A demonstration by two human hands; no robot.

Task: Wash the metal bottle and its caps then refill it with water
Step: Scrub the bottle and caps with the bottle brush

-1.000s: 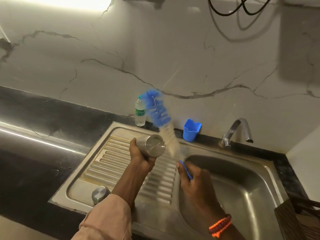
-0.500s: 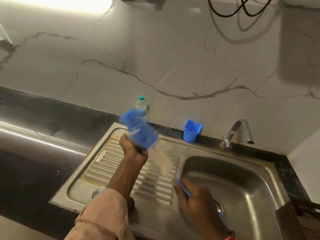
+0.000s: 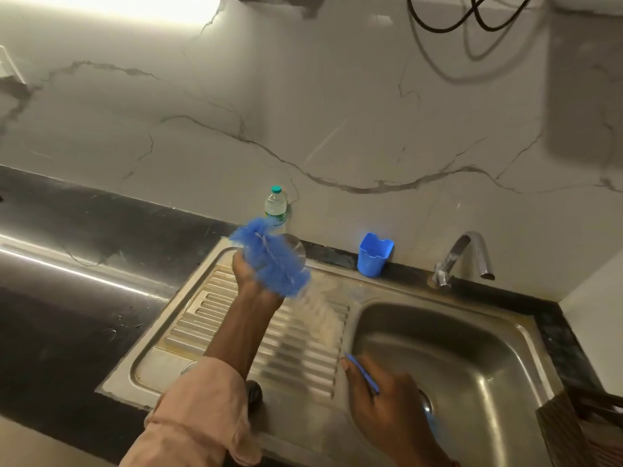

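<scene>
Over the stainless steel sink's drainboard (image 3: 303, 335), our left hand (image 3: 247, 269) grips the cylindrical metal bottle (image 3: 294, 248); our right hand (image 3: 381, 396) holds the blue bristle bottle brush (image 3: 273, 261), which has swung from above onto the bottle, so scrubbing continues.

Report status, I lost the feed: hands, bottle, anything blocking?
Left hand grips metal bottle over drainboard. Right hand holds bottle brush handle, bristles against the bottle. Nothing blocking.

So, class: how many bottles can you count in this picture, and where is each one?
2. A metal bottle gripped in the left hand over the drainboard, partly behind blue bristles, and a plastic water bottle standing against the wall. Others may be hidden.
</scene>
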